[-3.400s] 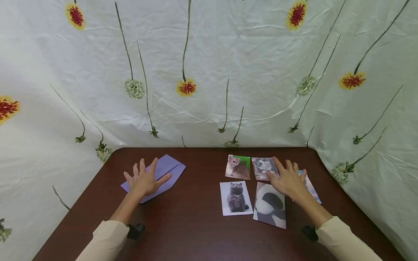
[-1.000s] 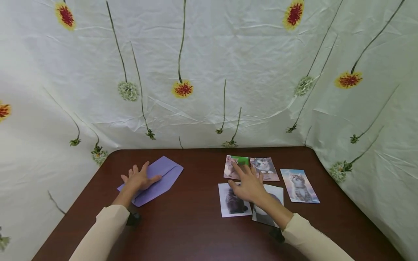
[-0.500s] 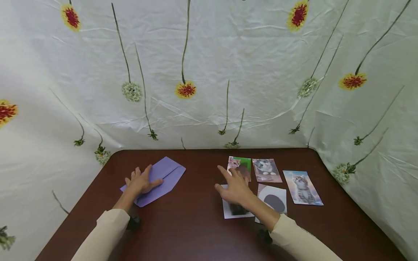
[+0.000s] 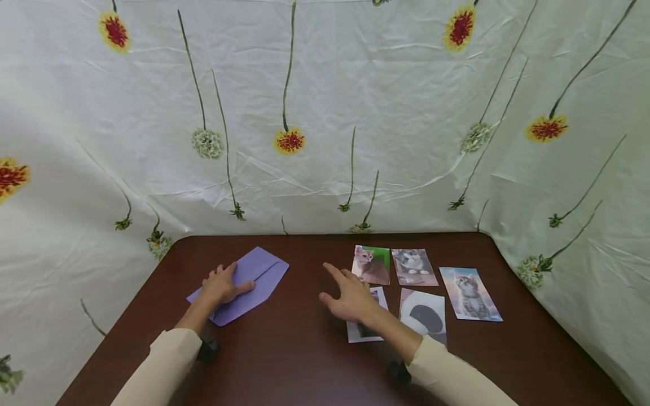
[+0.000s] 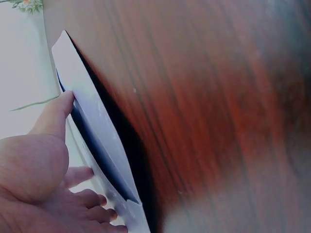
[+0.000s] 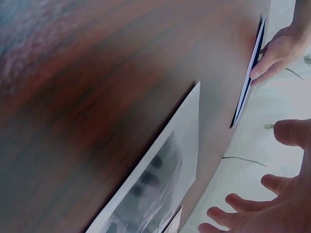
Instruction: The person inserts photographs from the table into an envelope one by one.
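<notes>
A purple envelope lies flat at the back left of the table. My left hand rests on its left part with relaxed fingers. In the left wrist view the thumb touches the edge of the envelope's slit, which gapes slightly. My right hand is spread over the left edge of the photo of a dark grey cat, partly hiding it, and grips nothing. Behind it lie a photo of a tan cat on green and one of a grey-and-white kitten.
A black-and-white animal photo lies beside the grey cat photo, partly hidden by the right forearm. A tabby kitten photo lies farther right. The brown table backs onto a flowered white cloth.
My right hand has moved left from over the right-hand photos, uncovering the tabby kitten photo. My left hand has settled on the envelope with its fingers less spread. The photos stay put.
</notes>
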The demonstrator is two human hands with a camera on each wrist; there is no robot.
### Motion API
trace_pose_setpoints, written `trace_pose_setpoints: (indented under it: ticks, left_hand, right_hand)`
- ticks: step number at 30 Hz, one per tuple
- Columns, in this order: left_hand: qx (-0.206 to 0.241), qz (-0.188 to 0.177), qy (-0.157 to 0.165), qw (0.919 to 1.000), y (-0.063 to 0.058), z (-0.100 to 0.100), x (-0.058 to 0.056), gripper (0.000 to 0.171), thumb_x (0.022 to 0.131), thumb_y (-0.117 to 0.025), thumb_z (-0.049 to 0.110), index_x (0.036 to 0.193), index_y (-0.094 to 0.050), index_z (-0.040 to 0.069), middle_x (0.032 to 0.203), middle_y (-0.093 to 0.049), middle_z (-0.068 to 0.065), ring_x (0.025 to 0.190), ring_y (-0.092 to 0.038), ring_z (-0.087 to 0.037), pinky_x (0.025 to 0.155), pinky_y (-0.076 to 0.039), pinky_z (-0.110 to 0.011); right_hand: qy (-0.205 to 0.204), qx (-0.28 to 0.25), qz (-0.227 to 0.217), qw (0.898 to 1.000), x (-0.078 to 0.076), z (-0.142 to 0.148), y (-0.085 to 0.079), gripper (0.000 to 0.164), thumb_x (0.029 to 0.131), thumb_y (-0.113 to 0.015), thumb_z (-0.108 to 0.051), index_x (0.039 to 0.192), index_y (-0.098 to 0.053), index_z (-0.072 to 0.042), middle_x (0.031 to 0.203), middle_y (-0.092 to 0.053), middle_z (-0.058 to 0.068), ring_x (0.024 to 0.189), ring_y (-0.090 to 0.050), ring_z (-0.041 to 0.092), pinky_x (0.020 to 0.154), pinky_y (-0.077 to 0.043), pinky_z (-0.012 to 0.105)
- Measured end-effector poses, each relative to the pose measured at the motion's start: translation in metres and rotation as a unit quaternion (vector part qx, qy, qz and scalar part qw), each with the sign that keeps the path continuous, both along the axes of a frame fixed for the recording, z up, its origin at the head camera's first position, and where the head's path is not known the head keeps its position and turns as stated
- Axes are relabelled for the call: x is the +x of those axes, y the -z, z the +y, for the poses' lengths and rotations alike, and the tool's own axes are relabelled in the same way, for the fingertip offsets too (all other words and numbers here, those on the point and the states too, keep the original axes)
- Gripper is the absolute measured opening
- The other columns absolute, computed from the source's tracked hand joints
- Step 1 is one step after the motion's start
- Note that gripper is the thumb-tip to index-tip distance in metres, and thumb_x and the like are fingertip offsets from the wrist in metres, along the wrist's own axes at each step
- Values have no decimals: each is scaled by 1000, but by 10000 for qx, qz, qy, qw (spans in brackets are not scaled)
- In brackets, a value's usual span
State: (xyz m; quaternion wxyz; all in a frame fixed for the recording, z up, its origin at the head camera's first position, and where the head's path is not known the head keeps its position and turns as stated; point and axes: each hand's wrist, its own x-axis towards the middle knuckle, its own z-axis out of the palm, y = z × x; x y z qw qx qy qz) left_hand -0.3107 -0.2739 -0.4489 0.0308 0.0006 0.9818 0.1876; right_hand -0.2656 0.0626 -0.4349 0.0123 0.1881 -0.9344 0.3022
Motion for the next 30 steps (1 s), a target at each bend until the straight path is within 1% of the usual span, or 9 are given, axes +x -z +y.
trace_pose_setpoints:
  ticks: [2,6,9,14,15,19,22,26,30]
  left_hand:
    - [-67,-6,0,10000,0,2,0,91,90,-70,47,148,-35,-15,140,-40,-45,130,-39,-63,105,-32,-73]
    - [-143,-18,-19,9999,-2,4,1,94,88,-72,48,144,-37,-18,138,-46,-44,126,-47,-61,103,-39,-67]
    - [-117,-6,-23,9999,-4,5,2,94,87,-73,48,145,-38,-16,138,-49,-43,125,-50,-60,100,-43,-65]
    - [-127,-18,-24,9999,-7,9,5,93,86,-72,52,147,-41,-11,139,-51,-40,125,-51,-59,98,-44,-66]
    - [-140,-37,-11,9999,-7,11,6,93,87,-72,52,147,-41,-11,139,-50,-40,126,-51,-58,98,-44,-66]
    - [-179,-47,75,9998,-8,17,10,88,90,-69,49,148,-41,-11,141,-49,-39,128,-50,-57,100,-43,-66]
    - [-227,36,123,9997,-9,21,12,84,92,-69,46,148,-41,-10,141,-49,-39,128,-50,-57,99,-44,-66]
    - [-266,130,166,9994,-9,25,14,82,92,-69,45,147,-43,-11,140,-51,-39,126,-52,-56,97,-45,-65]
    - [-236,172,211,9994,-8,30,14,79,92,-69,47,144,-49,-9,138,-54,-37,124,-55,-54,96,-47,-63]
  right_hand:
    - [-69,-97,-43,9999,0,0,0,70,93,-63,-38,157,-39,-24,148,-50,24,137,-49,43,105,-34,70]
    - [-226,-344,-140,9991,-1,1,-1,70,93,-63,-36,157,-38,-22,150,-50,21,139,-48,41,107,-38,65]
    - [-223,-555,-274,9978,-2,4,-2,69,94,-64,-35,157,-39,-22,150,-52,19,137,-51,41,106,-42,61]
    - [-65,-1044,-753,9917,-4,10,-6,66,94,-65,-37,155,-43,-23,138,-61,23,122,-62,41,97,-49,58]
    - [-30,-1161,-869,9894,-5,12,-7,65,95,-65,-38,154,-43,-23,136,-62,24,120,-64,40,95,-50,57]
    - [108,-1523,-1192,9811,-6,19,-10,61,96,-65,-38,152,-47,-23,124,-69,19,108,-69,31,83,-55,44]
    - [51,-1896,-1491,9705,-8,24,-10,60,97,-65,-33,152,-47,-17,118,-71,21,99,-71,32,77,-58,39]
    - [-51,-2354,-1862,9539,-11,30,-9,58,100,-62,-26,151,-45,-7,121,-68,29,95,-72,41,78,-61,43]
    - [50,-2573,-1986,9457,-13,38,-5,54,101,-59,-23,148,-47,-1,120,-67,32,92,-73,42,79,-61,45]
